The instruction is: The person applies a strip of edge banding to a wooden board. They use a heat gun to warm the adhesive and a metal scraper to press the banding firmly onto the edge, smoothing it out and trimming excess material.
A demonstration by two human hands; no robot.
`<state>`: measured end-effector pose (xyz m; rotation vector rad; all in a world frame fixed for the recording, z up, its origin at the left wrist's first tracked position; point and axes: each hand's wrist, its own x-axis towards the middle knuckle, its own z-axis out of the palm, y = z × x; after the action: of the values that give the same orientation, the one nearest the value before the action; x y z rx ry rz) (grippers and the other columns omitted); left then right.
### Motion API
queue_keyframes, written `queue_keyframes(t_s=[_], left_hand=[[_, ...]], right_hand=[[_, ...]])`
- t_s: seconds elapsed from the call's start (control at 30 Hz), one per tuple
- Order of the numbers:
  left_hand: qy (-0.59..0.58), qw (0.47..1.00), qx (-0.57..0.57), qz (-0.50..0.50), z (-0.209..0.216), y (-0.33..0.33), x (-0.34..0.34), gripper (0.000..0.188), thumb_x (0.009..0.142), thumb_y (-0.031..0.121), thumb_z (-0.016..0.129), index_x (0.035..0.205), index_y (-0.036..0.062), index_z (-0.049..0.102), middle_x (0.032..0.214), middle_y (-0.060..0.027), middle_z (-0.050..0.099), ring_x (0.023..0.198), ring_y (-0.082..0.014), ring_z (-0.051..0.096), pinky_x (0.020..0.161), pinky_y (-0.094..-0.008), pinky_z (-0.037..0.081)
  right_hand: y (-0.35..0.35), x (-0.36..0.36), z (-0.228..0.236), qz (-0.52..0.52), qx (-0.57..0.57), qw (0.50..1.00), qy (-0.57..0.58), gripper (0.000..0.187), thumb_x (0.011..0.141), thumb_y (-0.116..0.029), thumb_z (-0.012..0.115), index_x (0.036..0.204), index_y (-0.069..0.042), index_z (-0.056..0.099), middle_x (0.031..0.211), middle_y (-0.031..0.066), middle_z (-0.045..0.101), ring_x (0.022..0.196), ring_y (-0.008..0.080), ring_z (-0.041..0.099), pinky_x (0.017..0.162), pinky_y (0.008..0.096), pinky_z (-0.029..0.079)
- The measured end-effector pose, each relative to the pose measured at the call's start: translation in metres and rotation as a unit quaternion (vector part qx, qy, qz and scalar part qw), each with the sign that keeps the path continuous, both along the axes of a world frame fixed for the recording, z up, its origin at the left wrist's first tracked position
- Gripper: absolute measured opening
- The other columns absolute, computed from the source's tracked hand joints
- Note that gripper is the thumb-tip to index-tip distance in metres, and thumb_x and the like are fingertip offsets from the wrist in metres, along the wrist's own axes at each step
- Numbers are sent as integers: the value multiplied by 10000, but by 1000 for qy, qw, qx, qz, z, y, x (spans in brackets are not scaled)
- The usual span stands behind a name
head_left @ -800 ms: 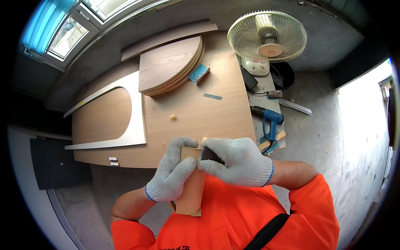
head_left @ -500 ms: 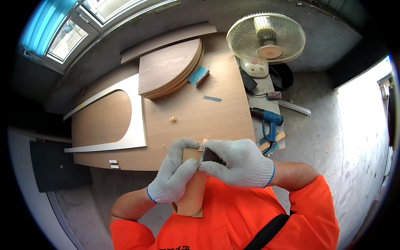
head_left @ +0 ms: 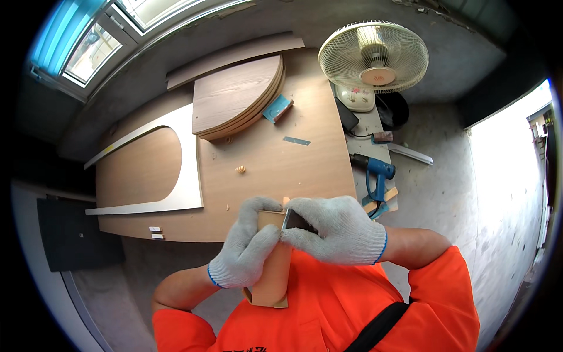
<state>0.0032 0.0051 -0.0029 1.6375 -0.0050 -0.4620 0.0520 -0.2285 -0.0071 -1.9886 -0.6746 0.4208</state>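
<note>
Both my hands wear grey-white knit gloves with blue cuffs and meet in front of my orange shirt, at the table's near edge. My left hand [head_left: 243, 246] is closed around the upper part of a long, narrow tan cardboard box [head_left: 272, 278], whose lower end shows small folded corners against my shirt. In my right hand [head_left: 340, 229] a dark flat piece with a thin silvery edge [head_left: 300, 221] is pinched between thumb and fingers. That edge touches or nearly touches the box's top end. Most of the dark piece is hidden by the glove, so its kind cannot be told.
A brown wooden table [head_left: 264, 188] carries stacked curved boards [head_left: 234, 94], a white frame with a rounded cutout [head_left: 190, 158], a blue block [head_left: 277, 108] and a metal strip [head_left: 297, 141]. To the right are a fan [head_left: 375, 56] and a blue heat gun [head_left: 378, 170].
My hands keep the same grip on the box and the dark piece. The view has shifted slightly, so the table and its things sit a little further left.
</note>
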Motion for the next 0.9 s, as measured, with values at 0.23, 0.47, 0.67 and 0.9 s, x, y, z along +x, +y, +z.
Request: queue_keyframes(t_s=[0.23, 0.47, 0.67, 0.9], left_hand=[[-66, 997, 19, -24, -10, 6, 3, 417, 1076, 140, 509, 1421, -92, 480, 1223, -181, 639, 1109, -205, 627, 1033, -360, 512], [-2, 1000, 0, -30, -3, 6, 4, 403, 1078, 137, 497, 1412, -85, 460, 1211, -181, 638, 1103, -198, 620, 1025, -358, 513], [-15, 998, 27, -50, -4, 7, 5, 409, 1086, 143, 492, 1425, -79, 432, 1178, -169, 657, 1086, -187, 626, 1005, -363, 524], [-17, 998, 31, -43, 8, -1, 8, 388, 1033, 104, 509, 1389, -50, 493, 1193, -131, 627, 1063, -160, 587, 970, -338, 514]], right_hand=[[3, 5, -5, 17, 36, 999, -21, 305, 1022, -332, 777, 1083, -46, 691, 914, 188, 766, 825, 395, 767, 708, 462, 604], [3, 11, -12, 43, 52, 997, -39, 304, 1008, -328, 798, 1051, -52, 679, 870, 202, 734, 796, 422, 740, 683, 486, 582], [1, 12, -15, 59, 53, 994, -74, 309, 1011, -324, 796, 1044, -50, 658, 827, 208, 706, 753, 431, 716, 658, 494, 565], [-3, 15, -16, 78, 55, 992, -78, 318, 1014, -326, 794, 1030, -45, 646, 808, 205, 695, 733, 431, 705, 646, 495, 556]])
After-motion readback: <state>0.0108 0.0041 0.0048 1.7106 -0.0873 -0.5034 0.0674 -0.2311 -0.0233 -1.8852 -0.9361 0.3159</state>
